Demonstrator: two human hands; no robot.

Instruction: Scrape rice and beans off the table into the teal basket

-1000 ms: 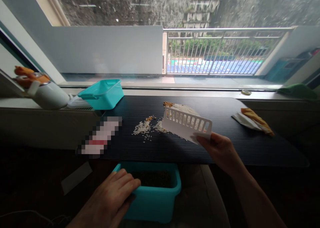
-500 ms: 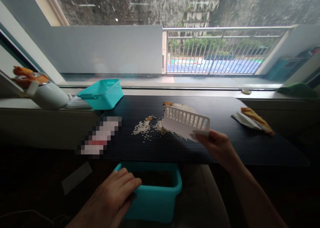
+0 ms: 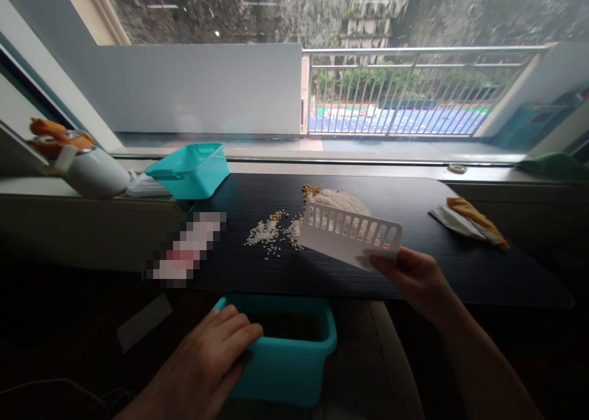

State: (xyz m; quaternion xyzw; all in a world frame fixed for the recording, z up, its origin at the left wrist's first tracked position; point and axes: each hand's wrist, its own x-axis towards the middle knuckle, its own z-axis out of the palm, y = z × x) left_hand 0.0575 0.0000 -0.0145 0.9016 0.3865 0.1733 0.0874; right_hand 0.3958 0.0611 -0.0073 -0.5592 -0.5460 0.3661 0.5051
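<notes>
My left hand [image 3: 216,343] is closed over the rim of a turquoise plastic bin [image 3: 285,368] below the table's front edge; dark contents lie inside it, too dim to identify. In my right hand [image 3: 414,279] is a white slotted plastic panel [image 3: 343,245], gripped at its right end and tilted above the table. Behind the panel, and partly hidden by it, lies a pile of white rice-like grains [image 3: 340,200]. Yellow-orange kernels [image 3: 311,189] sit at that pile's far left edge. A smaller scatter of white grains [image 3: 263,232] lies to the left.
The dark table [image 3: 257,193] stands against a window. A second turquoise bin [image 3: 196,175] is at its back left, with a blurred-out flat item [image 3: 188,248] in front. A yellow and white packet [image 3: 473,221] lies on the right. A white jug [image 3: 94,173] stands on the left sill.
The white panel has moved a little right and toward me with my right hand, showing more of the pile behind it. My left hand keeps its hold on the bin.
</notes>
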